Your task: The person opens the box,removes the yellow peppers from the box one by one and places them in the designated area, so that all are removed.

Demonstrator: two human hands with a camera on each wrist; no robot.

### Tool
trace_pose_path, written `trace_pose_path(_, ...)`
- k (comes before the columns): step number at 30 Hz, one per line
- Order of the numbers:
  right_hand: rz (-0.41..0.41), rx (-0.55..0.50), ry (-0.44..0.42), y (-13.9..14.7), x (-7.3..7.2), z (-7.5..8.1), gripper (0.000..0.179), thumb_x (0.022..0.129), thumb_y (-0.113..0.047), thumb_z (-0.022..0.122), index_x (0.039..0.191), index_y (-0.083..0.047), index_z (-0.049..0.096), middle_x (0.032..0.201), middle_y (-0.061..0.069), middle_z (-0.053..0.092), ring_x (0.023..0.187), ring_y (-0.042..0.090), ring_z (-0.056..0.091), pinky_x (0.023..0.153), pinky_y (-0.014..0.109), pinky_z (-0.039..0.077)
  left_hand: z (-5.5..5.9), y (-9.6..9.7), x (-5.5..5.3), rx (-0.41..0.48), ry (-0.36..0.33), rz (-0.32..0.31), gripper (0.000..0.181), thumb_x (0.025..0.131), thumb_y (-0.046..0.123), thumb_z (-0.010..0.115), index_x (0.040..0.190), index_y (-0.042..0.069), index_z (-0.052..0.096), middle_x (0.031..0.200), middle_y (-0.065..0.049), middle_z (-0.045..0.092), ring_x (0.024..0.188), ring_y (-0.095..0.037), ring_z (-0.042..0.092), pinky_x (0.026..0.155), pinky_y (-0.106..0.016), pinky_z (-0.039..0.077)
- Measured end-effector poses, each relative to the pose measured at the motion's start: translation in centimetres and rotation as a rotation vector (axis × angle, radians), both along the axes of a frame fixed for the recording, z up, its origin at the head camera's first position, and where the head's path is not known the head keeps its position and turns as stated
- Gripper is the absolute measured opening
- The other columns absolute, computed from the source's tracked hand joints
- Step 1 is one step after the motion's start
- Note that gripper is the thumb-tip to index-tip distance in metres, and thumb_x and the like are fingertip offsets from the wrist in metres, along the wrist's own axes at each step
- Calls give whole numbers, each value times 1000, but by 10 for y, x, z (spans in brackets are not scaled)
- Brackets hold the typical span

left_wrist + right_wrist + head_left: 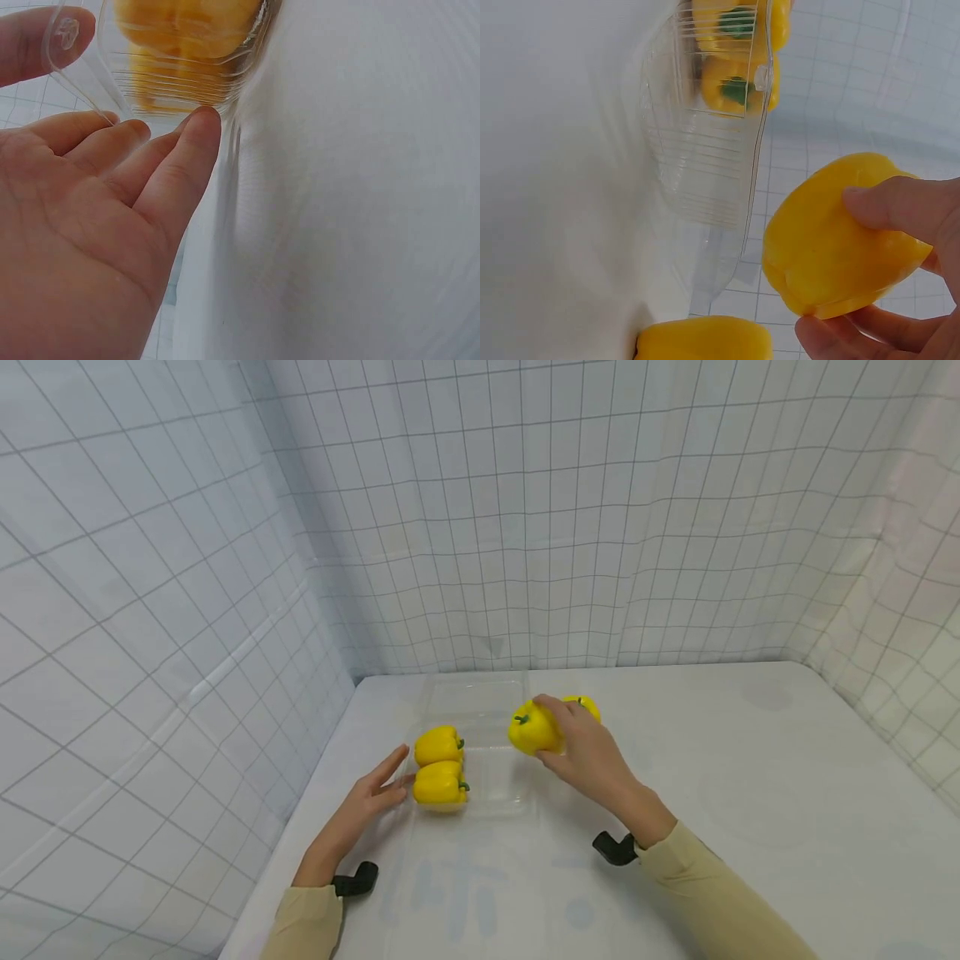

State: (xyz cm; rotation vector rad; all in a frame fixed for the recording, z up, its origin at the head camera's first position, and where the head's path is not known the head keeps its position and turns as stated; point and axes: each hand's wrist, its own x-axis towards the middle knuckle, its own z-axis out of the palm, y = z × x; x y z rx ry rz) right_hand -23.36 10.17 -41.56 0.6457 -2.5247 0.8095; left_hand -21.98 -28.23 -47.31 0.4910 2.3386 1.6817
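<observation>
My right hand [592,756] grips a yellow bell pepper [534,728], raised beside the right edge of a clear plastic clamshell box [504,783]. In the right wrist view, thumb and fingers wrap the held pepper [832,232] from opposite sides. Two more yellow bell peppers lie side by side in the box's left half, the back one [438,746] and the front one [440,783], stems to the right. At the box's left side is my left hand [369,797], its fingers extended. The left wrist view has these fingertips right at the ribbed clear wall [187,82].
Another yellow bell pepper [588,706] sits on the white table [750,760], partly hidden behind my right hand. The box's clear lid [476,693] lies folded back at the far side. Grid-patterned white curtains [480,527] surround the table at the back and sides.
</observation>
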Motion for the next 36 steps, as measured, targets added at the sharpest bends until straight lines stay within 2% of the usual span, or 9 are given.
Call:
trace_pose_path(12,-24,-38,-21,18,5,-9,77,79,-17,87,143,-19,46,130,10,56,113,28,57,96,47,52,0,0,1,-6,-7,4,70,105,22,55,163,20,16,167,-4,18,141,-34,41,110,-61,33)
trace_pose_path(19,-67,-42,-32,27,10,-15,78,78,-17,87,144,-18,46,127,11,57,105,27,57,87,45,54,1,-1,2,-9,-15,8,69,104,22,55,162,27,18,167,-3,19,142,-33,40,110,-62,33)
trace_pose_path(23,-82,-45,-43,32,12,-18,78,78,-16,87,144,-18,46,126,12,58,106,28,56,83,43,56,2,0,2,-10,-10,7,69,105,21,54,163,23,16,167,-4,19,142,-34,41,110,-62,33)
trace_pose_path(30,-83,-81,-61,41,12,-24,79,77,-12,87,144,-16,46,128,14,57,112,30,57,80,40,59,3,1,2,-13,-4,10,69,104,22,55,163,25,17,166,-3,20,141,-33,41,110,-61,33)
trace_pose_path(36,-66,-123,-116,47,13,-31,79,78,-9,86,144,-13,43,128,15,55,113,31,57,80,41,59,2,1,1,-16,0,8,69,105,20,54,163,20,16,166,-3,20,141,-33,42,110,-63,32)
